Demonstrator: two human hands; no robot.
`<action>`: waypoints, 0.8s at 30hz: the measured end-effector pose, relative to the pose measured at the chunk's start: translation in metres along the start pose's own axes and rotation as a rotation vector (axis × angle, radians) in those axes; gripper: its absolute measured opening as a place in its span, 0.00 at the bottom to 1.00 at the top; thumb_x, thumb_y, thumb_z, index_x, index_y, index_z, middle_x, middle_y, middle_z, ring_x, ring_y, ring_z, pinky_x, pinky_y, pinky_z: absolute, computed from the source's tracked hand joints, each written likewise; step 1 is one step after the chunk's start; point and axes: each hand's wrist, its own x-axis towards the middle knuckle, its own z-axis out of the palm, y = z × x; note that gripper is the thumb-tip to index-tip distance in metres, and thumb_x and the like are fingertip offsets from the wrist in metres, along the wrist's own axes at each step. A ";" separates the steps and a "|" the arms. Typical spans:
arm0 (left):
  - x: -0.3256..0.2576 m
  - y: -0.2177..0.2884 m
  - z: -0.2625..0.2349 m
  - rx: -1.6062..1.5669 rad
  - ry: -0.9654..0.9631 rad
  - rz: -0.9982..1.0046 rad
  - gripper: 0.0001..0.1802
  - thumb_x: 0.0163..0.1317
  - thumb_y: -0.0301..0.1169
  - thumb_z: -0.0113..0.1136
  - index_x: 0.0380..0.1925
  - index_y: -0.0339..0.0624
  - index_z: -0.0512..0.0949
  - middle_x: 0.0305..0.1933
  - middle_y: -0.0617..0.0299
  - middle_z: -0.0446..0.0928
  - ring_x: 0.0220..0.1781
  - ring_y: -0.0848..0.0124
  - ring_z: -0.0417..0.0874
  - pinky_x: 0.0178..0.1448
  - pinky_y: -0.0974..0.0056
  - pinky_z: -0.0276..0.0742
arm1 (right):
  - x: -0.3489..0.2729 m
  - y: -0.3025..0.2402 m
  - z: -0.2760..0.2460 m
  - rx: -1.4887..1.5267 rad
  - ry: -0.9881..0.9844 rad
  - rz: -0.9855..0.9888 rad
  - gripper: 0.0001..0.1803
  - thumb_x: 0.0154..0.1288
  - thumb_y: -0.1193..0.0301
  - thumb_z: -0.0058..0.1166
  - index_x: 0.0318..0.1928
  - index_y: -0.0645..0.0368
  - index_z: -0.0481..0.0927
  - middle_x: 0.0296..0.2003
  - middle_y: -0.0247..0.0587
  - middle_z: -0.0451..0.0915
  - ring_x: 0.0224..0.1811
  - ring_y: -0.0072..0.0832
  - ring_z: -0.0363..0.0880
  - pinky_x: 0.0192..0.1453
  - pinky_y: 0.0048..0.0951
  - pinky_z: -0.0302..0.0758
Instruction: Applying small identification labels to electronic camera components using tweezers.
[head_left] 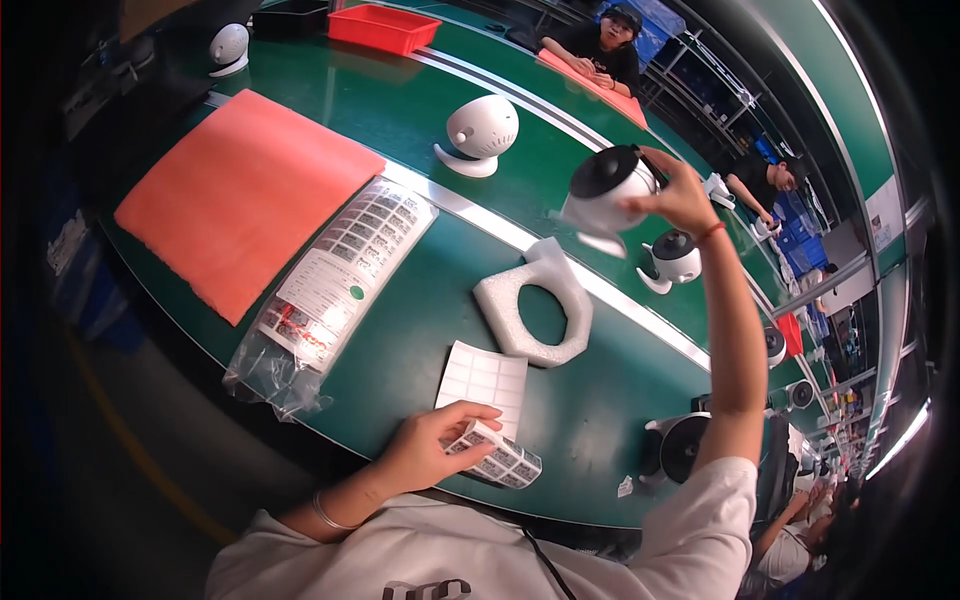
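Note:
My right hand [682, 202] is raised over the far part of the bench, its fingers wrapped round a white rounded camera-like device [598, 208] with a black round face and a curved foot. It looks lifted, though its foot is slightly blurred. Low at the bench's front edge, my left hand [432, 446] grips a curled sheet of printed labels [505, 465] between thumb and fingers. Partly under that sheet lies a sheet of blank white labels [482, 378]. Just beyond rests a white foam ring [490, 310] with a hole in its middle.
A plastic-wrapped pack of label sheets [345, 270] and an orange mat [250, 190] lie at left. Similar white devices stand at the back [483, 130], far left [229, 50] and right [672, 260]. A red bin [383, 30] sits farther back. Co-workers sit across and to the right.

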 end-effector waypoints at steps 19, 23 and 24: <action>0.003 0.017 0.001 -0.274 0.247 0.307 0.12 0.59 0.19 0.65 0.43 0.34 0.77 0.46 0.58 0.81 0.46 0.75 0.80 0.52 0.69 0.77 | -0.088 -0.042 0.041 -0.049 0.081 0.151 0.24 0.55 0.56 0.68 0.41 0.66 0.84 0.31 0.40 0.85 0.30 0.20 0.77 0.38 0.24 0.74; 0.007 0.033 0.007 -0.206 0.309 0.470 0.10 0.58 0.19 0.66 0.39 0.34 0.77 0.41 0.55 0.82 0.43 0.75 0.82 0.49 0.70 0.77 | -0.132 -0.159 0.028 0.200 -0.183 0.037 0.18 0.54 0.64 0.69 0.39 0.64 0.84 0.29 0.38 0.83 0.29 0.18 0.77 0.35 0.24 0.73; 0.008 0.033 0.008 -0.202 0.312 0.465 0.10 0.58 0.19 0.66 0.39 0.34 0.77 0.41 0.55 0.82 0.43 0.75 0.82 0.49 0.70 0.77 | -0.140 -0.174 0.034 0.142 -0.239 -0.257 0.18 0.50 0.64 0.72 0.39 0.62 0.84 0.27 0.41 0.83 0.29 0.25 0.80 0.35 0.25 0.74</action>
